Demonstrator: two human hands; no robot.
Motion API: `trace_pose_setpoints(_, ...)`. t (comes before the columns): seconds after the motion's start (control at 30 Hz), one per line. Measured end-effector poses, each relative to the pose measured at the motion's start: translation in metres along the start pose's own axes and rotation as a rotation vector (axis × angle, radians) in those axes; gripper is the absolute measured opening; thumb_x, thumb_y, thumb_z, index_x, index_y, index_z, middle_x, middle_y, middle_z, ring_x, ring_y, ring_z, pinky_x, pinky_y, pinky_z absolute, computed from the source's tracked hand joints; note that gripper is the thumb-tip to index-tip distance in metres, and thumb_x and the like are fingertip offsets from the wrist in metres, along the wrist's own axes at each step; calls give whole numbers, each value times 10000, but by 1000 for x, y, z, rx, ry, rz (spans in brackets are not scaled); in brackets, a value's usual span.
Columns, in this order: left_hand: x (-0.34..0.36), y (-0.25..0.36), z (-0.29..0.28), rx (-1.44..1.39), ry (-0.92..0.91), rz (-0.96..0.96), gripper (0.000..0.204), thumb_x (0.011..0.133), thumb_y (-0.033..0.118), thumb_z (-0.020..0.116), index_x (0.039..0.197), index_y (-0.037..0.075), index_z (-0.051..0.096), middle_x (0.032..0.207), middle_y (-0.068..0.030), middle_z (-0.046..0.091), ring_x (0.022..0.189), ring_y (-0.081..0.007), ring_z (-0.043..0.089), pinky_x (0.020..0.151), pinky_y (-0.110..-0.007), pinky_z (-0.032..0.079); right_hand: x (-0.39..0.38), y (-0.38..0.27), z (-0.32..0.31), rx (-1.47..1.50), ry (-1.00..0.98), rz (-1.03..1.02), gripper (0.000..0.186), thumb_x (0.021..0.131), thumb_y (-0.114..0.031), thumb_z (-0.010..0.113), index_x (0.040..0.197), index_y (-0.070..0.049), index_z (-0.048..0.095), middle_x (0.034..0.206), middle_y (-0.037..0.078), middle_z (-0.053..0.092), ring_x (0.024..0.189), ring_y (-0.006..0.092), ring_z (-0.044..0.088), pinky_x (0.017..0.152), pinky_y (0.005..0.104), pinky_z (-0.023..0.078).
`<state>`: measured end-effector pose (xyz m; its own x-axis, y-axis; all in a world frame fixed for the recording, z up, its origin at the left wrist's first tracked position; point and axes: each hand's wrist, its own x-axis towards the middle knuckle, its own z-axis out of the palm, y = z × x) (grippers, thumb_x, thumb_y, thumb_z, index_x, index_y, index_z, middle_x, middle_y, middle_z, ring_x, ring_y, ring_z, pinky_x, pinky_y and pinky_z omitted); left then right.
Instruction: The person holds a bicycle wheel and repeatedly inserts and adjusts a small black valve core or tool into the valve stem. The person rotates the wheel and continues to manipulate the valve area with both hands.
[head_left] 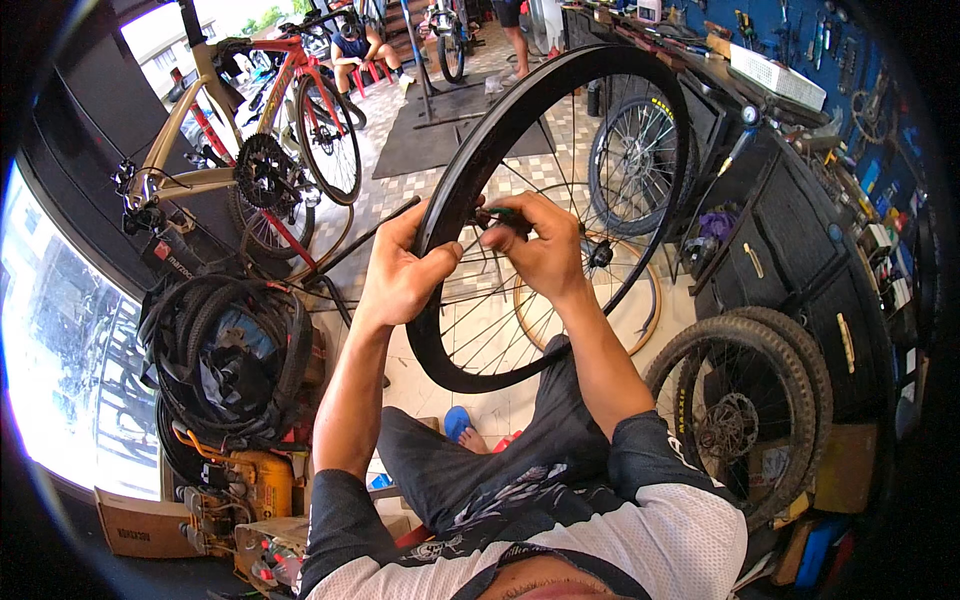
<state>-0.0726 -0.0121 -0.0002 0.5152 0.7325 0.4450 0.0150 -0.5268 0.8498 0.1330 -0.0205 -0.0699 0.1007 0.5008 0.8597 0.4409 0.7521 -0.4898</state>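
Observation:
A black bicycle wheel with a deep rim and no tire stands tilted in front of me. My left hand is closed around the near left side of its rim, thumb toward the spokes. Just inside the rim, my right hand pinches a small dark tool with a bit of green beside a spoke's end. The fingers partly cover it, so its exact kind is hidden. The hub shows to the right of my right hand.
A tan bike frame and a red bike stand at left, above piled black tires. Knobby-tired wheels lean against black drawers at right. A seated person is far back. A yellow compressor stands lower left.

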Motion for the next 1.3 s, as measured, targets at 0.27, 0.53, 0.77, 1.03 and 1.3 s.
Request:
trace_pose_setpoints(0.27, 0, 0, 3, 106, 19, 32, 496, 832, 40, 612, 1317, -31, 689, 1106, -51, 702, 978, -109, 609, 887, -261, 459, -1, -2, 7, 227, 166, 318, 411, 1023, -403, 718, 1161, -26, 627, 830, 40, 683, 639, 96, 640, 574, 249, 500)
trace_pose_setpoints(0.53, 0, 5, 5, 35, 33, -44, 402, 869, 62, 638, 1256, -20, 709, 875, -14, 646, 790, -80, 541, 730, -245, 442, -4, -11, 1, 33, -1, 69, 566, 870, -440, 866, 1225, -46, 667, 892, 35, 686, 767, 111, 609, 683, 261, 509)
trace_pose_setpoints(0.77, -1, 0, 5, 70, 71, -43, 358, 837, 62, 655, 1178, -19, 732, 948, -24, 644, 801, -103, 525, 742, -267, 435, -2, 3, 0, 222, -30, 373, 439, 1029, -371, 719, 1275, -35, 579, 836, 22, 675, 725, 90, 621, 652, 241, 491)
trace_pose_setpoints(1.03, 2, -3, 2, 132, 49, 121, 418, 803, 59, 660, 1209, -36, 692, 1079, -58, 626, 944, -137, 534, 870, -295, 429, 15, -23, -4, 92, -3, 340, 387, 961, -384, 799, 953, -17, 679, 797, 66, 704, 734, 157, 659, 658, 312, 504)
trace_pose_setpoints(1.3, -1, 2, 1, 104, 50, -17, 427, 827, 67, 656, 1241, -32, 691, 999, -47, 620, 848, -118, 506, 756, -278, 423, 22, -53, -15, -222, -122, 254, 463, 961, -450, 758, 831, -26, 625, 735, 148, 637, 675, 330, 632, 625, 425, 487)
